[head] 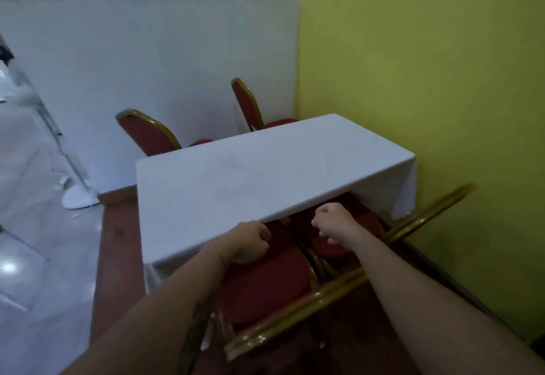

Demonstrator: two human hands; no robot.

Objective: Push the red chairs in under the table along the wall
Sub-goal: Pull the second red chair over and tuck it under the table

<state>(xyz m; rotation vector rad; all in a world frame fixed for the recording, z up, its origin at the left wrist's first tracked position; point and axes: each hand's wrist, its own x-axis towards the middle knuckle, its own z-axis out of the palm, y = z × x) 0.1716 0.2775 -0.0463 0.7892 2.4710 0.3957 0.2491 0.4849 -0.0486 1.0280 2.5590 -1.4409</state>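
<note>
Left hand [250, 242] closed in a fist, low on the red seat of the near chair [265, 286], just at the counter [236, 177] edge; whether gripping anything, cannot tell. Right hand [334, 222] also fisted, above the seat of a second chair [333, 245] beside the yellow wall [427, 65], partly under the white cloth; grip unclear too. Gold back frames of both chairs slanting across the foreground, seats partway under the counter. Across the counter, two more red chairs [147, 132], [247, 103] tucked in against a white panel [147, 59]. White lamp base [79, 197] on the floor, left.
</note>
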